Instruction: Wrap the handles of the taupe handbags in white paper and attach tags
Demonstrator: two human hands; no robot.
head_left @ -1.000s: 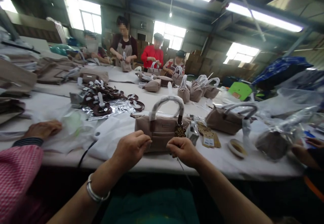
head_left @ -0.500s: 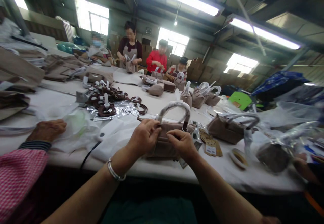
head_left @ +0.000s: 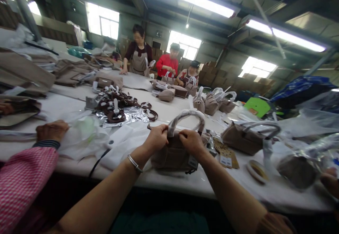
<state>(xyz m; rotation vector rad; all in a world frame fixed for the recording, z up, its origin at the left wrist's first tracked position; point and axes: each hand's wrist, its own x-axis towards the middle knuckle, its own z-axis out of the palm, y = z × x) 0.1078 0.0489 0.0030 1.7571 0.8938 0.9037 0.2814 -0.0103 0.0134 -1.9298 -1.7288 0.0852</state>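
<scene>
Two curled hands, left hand [head_left: 157, 138] and right hand [head_left: 191, 142], touch the taupe handbag [head_left: 167, 159] near the front edge of the table [head_left: 225, 184]; I can't tell whether either pinches it. Uneven pulling could tip it or tear the handle wrap [head_left: 186, 113]. Knuckles hide the contact from me; farther bags [head_left: 199, 104] overlap, hard to count

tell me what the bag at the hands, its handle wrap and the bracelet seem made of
Bag: matte brownish fabric or soft leather; its dull surface leaves that open. Handle wrap: probably thin plastic film, going by its whitish, see-through look. Bracelet: likely polished metal, given its silvery shine.
</scene>
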